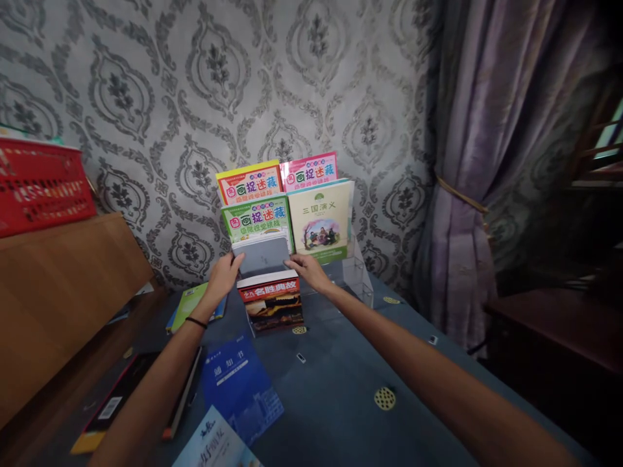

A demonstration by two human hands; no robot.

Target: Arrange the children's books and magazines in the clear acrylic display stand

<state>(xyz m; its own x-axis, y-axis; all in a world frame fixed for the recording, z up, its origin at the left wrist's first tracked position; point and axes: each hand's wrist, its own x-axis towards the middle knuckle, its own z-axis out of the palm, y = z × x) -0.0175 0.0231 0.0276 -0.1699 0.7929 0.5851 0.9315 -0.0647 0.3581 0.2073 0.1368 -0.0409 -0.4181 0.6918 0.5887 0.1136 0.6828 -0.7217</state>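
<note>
My left hand (224, 275) and my right hand (307, 269) grip a grey-covered book (263, 255) by its two sides. It stands upright in a clear tiered rack (360, 279). In front of it is a book with a red and dark cover (272, 305). Directly behind rises a green picture book (257, 217), with an orange and yellow one (253, 183) at its back. To the right stand a pale green book (322, 220) and a pink book (311, 170). The lower edge of the grey book is hidden behind the red and dark one.
On the dark blue tablecloth (341, 376) lie a blue booklet (241, 383), a light blue book (217, 444), a black book (124, 392) and a yellow-green book (192, 305). A red basket (46, 185) sits on a wooden box (73, 298) at left. A purple curtain (467, 162) hangs at right.
</note>
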